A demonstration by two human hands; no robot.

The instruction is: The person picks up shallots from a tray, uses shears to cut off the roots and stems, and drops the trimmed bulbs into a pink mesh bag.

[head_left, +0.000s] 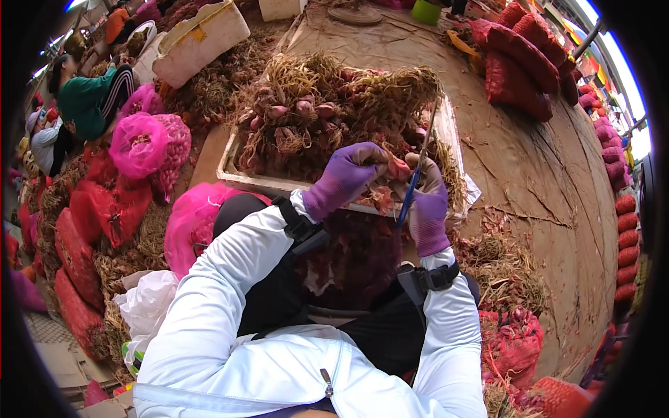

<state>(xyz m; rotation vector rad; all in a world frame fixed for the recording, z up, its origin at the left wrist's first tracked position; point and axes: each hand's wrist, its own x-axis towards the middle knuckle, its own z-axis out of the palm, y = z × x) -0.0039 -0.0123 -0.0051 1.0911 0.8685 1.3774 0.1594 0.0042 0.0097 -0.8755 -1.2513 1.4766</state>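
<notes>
In front of my lap is a white foam box (279, 184) heaped with shallots (304, 108) that still carry long dry stalks and roots. My left hand (348, 177), in a purple glove, is closed in a pinch on a reddish shallot (398, 169) over the box's near side. Close beside it, my right hand (428, 202), gloved alike, grips a blue-handled knife (410, 189) whose long thin blade points up and away. The right fingertips are at the shallot too; whether they touch it is hard to see. Loose skins hang below the hands.
Dark red peelings (348, 251) lie between my knees. Pink net bags (139, 145) and red sacks (78, 240) crowd the left, where a person in a green top (85, 104) sits. Dry stalks (505, 272) and a red net bag (512, 348) are at right; red sacks (516, 76) stand far right.
</notes>
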